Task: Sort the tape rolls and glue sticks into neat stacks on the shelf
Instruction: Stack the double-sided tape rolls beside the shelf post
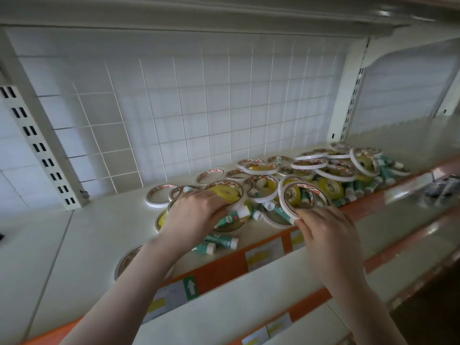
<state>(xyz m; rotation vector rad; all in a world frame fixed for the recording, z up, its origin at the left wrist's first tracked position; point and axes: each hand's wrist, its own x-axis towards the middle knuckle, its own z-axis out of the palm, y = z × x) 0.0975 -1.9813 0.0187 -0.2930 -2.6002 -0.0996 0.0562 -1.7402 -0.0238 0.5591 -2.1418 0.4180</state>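
Both hands are down in the jumble. My left hand (196, 212) lies palm-down over a yellow tape roll (225, 194) and the rings beside it, fingers spread and bent over them; whether they truly grip I cannot tell. My right hand (323, 227) pinches the near rim of a tilted white tape ring (288, 197) between thumb and fingertips, tipping it up off the heap.

Under everything is the pale shelf (82, 235), with an orange price strip (224, 267) along its near edge and a white wire grid (199, 108) behind. Across it, from the middle out to the far right, sprawls the mixed pile of tape rolls (331, 168), none stacked yet. One lone ring (156, 196) sits at the left end, and another (125, 261) lies near my left forearm.

These rings look light, stiff and thin-walled, so I judge they should lift easily by the rim or with fingers hooked through the open centre, and should nest flat. Their smooth sides may slide, so a stack will want squaring up.

Smallest are the green glue sticks (219, 241) with white caps, scattered among and inside the rings. Being round, hard and light, they will probably roll; I would take each across its barrel and lay them side by side.
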